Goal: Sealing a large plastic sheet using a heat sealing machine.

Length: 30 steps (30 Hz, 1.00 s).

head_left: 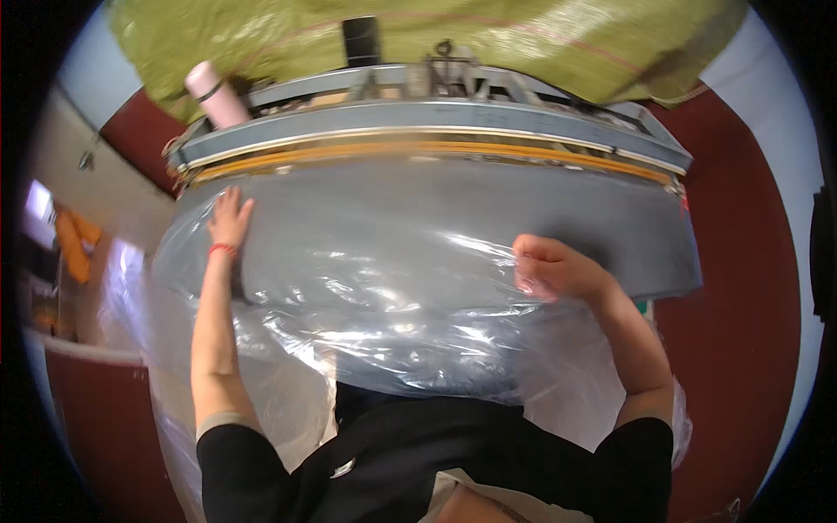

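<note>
A large sheet of clear plastic film [392, 327] drapes over the front of a grey work surface [375, 209] and hangs down toward my body. My left hand [230, 220], a red string round its wrist, lies flat with fingers spread at the left end of the film. Raised above the right half of the surface, my right hand [558, 268] is closed, its fingers pinching the film, which pulls into creases there. Along the far side of the surface runs a heat-sealer-like machine with a metal frame [436, 115] and an orange-yellow bar [418, 150].
A pink bottle [218, 98] leans at the frame's left end. Behind the machine lies a big yellow-green woven sheet [540, 39] with a dark rectangular object [361, 42] before it. Dark red floor [732, 209] shows at the right. Orange cloth [74, 242] is at the far left.
</note>
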{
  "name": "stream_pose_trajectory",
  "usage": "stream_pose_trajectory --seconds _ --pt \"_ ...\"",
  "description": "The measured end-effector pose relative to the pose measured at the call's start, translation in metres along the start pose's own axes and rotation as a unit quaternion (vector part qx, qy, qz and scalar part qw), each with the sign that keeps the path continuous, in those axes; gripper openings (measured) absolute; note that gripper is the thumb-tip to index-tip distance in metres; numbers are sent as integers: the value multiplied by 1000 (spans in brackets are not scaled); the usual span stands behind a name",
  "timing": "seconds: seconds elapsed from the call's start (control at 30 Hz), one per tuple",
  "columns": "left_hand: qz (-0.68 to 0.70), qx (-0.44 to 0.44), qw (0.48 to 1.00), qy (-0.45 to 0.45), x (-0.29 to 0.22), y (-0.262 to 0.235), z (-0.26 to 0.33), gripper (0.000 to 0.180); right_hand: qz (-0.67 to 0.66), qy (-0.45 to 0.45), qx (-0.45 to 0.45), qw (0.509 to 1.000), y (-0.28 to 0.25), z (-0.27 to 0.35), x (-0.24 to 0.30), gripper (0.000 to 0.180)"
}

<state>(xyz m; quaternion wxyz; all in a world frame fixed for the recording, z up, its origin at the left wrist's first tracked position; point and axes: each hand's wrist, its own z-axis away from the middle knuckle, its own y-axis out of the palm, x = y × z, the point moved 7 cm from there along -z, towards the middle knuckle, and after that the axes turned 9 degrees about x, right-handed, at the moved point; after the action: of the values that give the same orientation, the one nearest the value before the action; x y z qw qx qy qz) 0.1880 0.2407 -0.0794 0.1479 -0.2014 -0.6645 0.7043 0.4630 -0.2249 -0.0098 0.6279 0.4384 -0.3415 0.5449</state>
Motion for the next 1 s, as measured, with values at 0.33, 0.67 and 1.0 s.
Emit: stream_pose_trajectory --seconds 0.33,0.67,1.0 --pt "-33 -9 999 -33 18 2 -20 57 241 -49 -427 870 -193 330 29 26" --pt "-42 -25 994 -100 107 12 -52 61 778 -130 -408 459 -90 142 55 11" --pt "-38 -56 996 -49 307 14 -115 66 551 163 -621 533 -260 189 -90 55"
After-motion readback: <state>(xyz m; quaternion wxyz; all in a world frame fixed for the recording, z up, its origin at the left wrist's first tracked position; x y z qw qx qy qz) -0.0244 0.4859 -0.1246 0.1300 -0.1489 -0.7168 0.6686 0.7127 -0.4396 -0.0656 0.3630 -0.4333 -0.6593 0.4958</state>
